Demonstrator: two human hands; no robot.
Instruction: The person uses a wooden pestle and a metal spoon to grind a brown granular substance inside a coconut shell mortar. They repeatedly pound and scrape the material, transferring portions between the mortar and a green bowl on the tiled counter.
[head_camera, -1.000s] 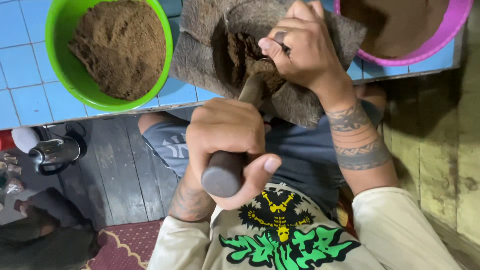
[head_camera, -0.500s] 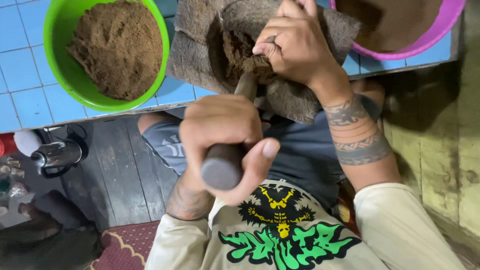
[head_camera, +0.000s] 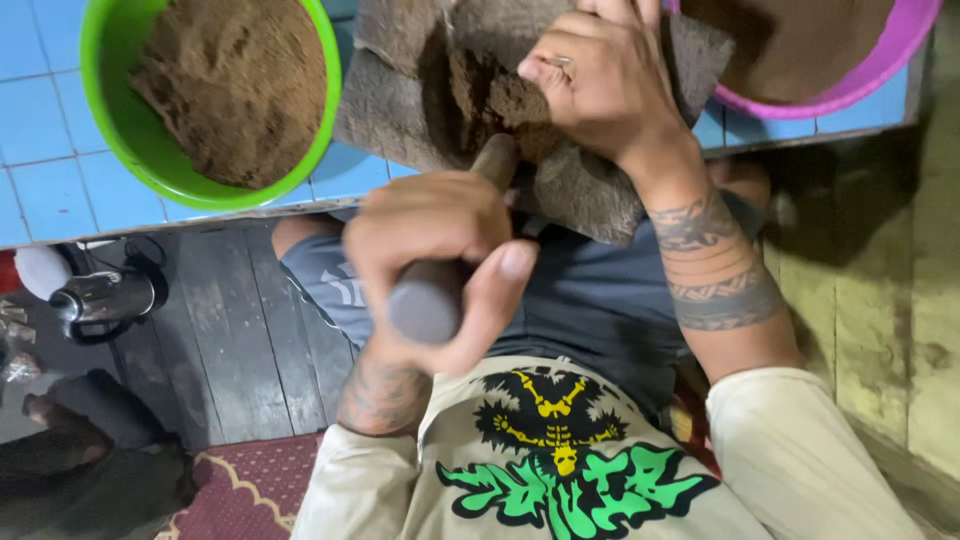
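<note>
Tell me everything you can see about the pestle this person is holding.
The pestle is a dark, rounded rod, grey-brown, looking like stone or hard wood. Its blunt butt end points toward the camera; the shaft slants away and down into the stone mortar on the blue tiled counter. The left hand wraps around its upper part, thumb across the side. Its lower tip meets the brown ground material, which the right hand presses beside it. The tip itself is partly hidden.

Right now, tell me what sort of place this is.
Probably a home kitchen or small food-prep corner: a blue-tiled counter, a stone mortar worked with a pestle, and a metal kettle on the plank floor.
</note>
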